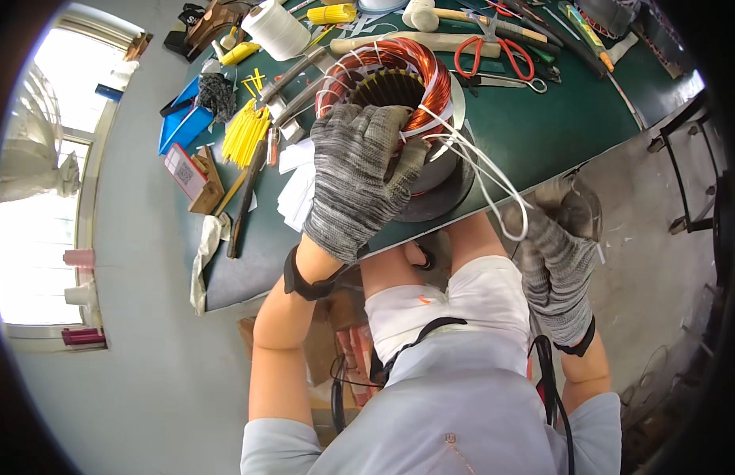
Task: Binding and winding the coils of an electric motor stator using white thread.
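A motor stator (431, 170) with copper windings stands on the bench, and white cord laces the winding ring (437, 79). My left hand (356, 170), in a grey knitted glove, grips the near left side of the ring, its fingers over the rim and its thumb to the right. White lacing cord (494, 182) runs from the ring toward the right in a loose loop off the bench edge. Beside that loop is my right hand (559, 265), gloved alike and raised over the floor. Motion blurs its fingers, so whether it holds the cord is unclear.
Left of the stator lie yellow strips (247, 134), white paper pieces (296, 190) and a blue tray (185, 119). Behind it are a white cord spool (276, 30), a mallet (419, 14) and red-handled scissors (494, 59). The green bench's (541, 131) front edge runs before me.
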A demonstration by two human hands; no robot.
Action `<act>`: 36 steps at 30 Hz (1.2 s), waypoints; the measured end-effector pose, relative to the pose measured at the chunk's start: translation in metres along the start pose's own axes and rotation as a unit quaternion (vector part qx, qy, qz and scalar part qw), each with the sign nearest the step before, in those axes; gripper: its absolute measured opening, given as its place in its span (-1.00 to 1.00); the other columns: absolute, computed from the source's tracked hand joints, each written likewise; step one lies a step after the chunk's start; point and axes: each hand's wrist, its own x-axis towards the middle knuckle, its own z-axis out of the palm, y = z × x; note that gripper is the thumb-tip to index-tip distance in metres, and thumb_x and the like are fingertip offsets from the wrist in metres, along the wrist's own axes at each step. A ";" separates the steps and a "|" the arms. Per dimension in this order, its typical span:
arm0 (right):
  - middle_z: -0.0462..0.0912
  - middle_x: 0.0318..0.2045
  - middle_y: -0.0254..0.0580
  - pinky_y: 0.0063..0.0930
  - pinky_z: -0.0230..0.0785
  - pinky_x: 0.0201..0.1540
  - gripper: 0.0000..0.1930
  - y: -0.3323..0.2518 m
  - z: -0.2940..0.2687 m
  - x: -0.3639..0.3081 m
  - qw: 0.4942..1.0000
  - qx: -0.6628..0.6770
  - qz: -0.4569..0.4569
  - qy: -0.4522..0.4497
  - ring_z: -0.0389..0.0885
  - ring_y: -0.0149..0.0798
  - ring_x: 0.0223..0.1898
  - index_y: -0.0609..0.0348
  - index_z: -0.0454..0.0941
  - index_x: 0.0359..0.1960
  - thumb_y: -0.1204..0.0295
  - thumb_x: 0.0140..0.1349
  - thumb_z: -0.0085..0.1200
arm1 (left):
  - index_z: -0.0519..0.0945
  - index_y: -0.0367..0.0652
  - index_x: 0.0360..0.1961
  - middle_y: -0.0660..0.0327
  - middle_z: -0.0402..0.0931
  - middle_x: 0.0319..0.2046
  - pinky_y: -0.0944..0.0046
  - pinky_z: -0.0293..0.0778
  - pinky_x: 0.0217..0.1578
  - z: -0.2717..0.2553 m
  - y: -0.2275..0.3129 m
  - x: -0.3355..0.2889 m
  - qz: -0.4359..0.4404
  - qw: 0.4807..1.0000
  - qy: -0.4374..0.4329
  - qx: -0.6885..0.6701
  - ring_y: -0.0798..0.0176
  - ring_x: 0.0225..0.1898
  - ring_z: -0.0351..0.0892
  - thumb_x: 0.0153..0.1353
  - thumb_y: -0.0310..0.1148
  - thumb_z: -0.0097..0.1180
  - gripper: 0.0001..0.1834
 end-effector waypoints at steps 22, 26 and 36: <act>0.57 -0.23 -0.06 -0.28 0.36 -0.10 -0.76 0.031 -0.020 0.011 0.988 -0.128 -0.060 0.058 0.50 -0.04 -0.14 0.19 0.54 -0.14 0.45 0.13 0.09 | 0.50 -0.15 -0.13 0.11 0.48 -0.34 0.05 0.30 -0.12 -0.002 -0.026 -0.007 0.025 1.000 0.000 -0.007 -0.02 -0.20 0.43 0.04 -0.27 0.17 -0.64; 0.55 -0.31 -0.06 -0.30 0.34 -0.18 -0.72 0.016 0.041 0.080 0.969 -0.188 -0.162 -0.004 0.49 -0.08 -0.22 0.19 0.55 -0.23 0.39 0.01 0.22 | 0.47 -0.16 -0.05 0.08 0.47 -0.25 0.02 0.26 0.03 -0.004 -0.016 0.005 0.032 0.999 -0.039 0.013 -0.06 -0.10 0.41 0.08 -0.26 0.11 -0.60; 0.56 -0.38 -0.32 -0.59 0.32 -0.42 -0.75 -0.002 0.012 0.066 0.923 0.282 0.092 -0.245 0.35 -0.54 -0.54 0.15 0.46 -0.09 0.31 0.29 -0.06 | 0.46 -0.29 -0.12 -0.04 0.45 -0.18 -0.06 0.25 0.03 0.016 0.001 -0.012 -0.008 0.990 0.025 0.139 -0.09 -0.09 0.40 0.01 -0.28 0.07 -0.59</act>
